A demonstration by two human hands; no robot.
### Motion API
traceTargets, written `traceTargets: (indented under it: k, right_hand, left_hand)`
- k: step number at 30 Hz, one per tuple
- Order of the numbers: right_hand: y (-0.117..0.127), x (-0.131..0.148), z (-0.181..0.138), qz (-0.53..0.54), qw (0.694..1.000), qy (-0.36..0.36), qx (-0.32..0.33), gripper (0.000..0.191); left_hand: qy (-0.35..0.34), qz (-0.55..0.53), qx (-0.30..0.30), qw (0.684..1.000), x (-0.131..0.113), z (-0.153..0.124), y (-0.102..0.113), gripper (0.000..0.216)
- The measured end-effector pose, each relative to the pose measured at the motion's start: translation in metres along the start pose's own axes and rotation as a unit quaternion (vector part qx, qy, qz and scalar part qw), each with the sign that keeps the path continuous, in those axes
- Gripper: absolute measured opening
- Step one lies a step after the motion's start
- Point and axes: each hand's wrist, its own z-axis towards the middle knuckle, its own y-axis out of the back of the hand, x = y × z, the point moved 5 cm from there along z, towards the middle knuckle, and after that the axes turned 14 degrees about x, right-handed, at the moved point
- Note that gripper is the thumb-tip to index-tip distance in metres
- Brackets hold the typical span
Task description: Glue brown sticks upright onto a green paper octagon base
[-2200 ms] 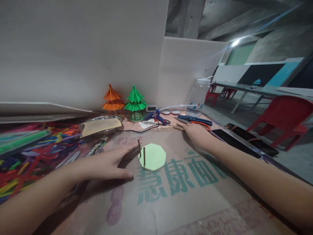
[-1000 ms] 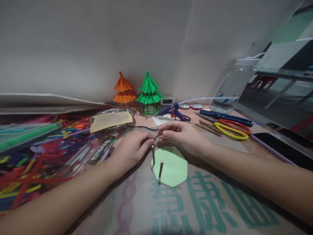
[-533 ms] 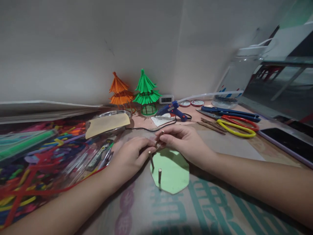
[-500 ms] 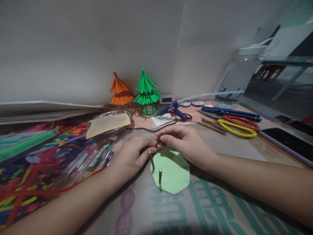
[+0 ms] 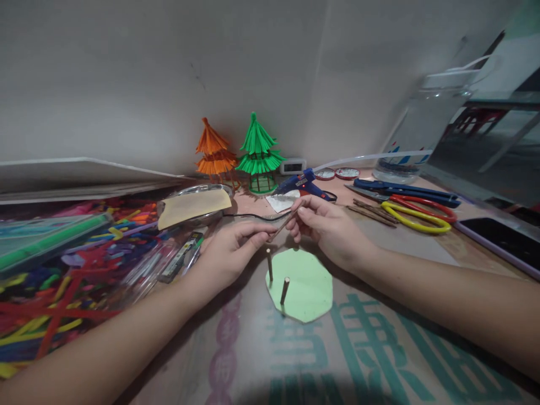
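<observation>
A thin brown twig (image 5: pixel 283 226) is held slantwise in the air between my hands. My left hand (image 5: pixel 237 248) pinches its lower end between thumb and fingers. Its upper end is in the fingertips of my right hand (image 5: pixel 331 228). Below them lies a pale green many-sided card (image 5: pixel 310 284). Two short twigs stand up from its left side, a rear one (image 5: pixel 270 265) and a front one (image 5: pixel 285 291) that leans slightly. At the card's far edge, a short brown stub (image 5: pixel 296 244) shows just under my right fingers, partly hidden.
Behind are a blue glue gun (image 5: pixel 301 181), an orange model (image 5: pixel 213 152) and a green model (image 5: pixel 258 149) with tiered roofs. At right lie loose twigs (image 5: pixel 373 212), yellow-and-red-handled scissors (image 5: pixel 415 219) and a phone (image 5: pixel 498 242). Colourful craft pieces (image 5: pixel 46 292) fill the left side.
My right hand has risen slightly from the card's far edge. A twig now spans both hands, clear of the card. The whole view has shifted a little.
</observation>
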Motion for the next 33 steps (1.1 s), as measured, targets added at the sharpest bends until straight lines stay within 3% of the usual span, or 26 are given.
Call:
traceTargets:
  k: [17, 28, 30, 33]
  right_hand:
    - [-0.005, 0.007, -0.002, -0.053, 0.997, 0.046, -0.013, 0.021]
    - [-0.017, 0.005, -0.008, -0.076, 0.997, 0.014, 0.015, 0.027]
    - [-0.014, 0.006, -0.005, -0.082, 0.997, 0.012, 0.01, 0.025]
    - [-0.001, 0.023, 0.001, -0.074, 0.995, 0.044, -0.048, 0.02]
  left_hand:
    - [-0.015, 0.057, -0.009, 0.998, 0.003, -0.002, -0.001, 0.015]
    - [-0.005, 0.093, 0.019, 0.995, -0.006, -0.003, -0.007, 0.022]
    - [0.019, 0.079, 0.003, 0.997, -0.002, -0.004, -0.005, 0.024]
    - [0.033, 0.022, -0.066, 0.997, 0.002, -0.004, 0.013, 0.025]
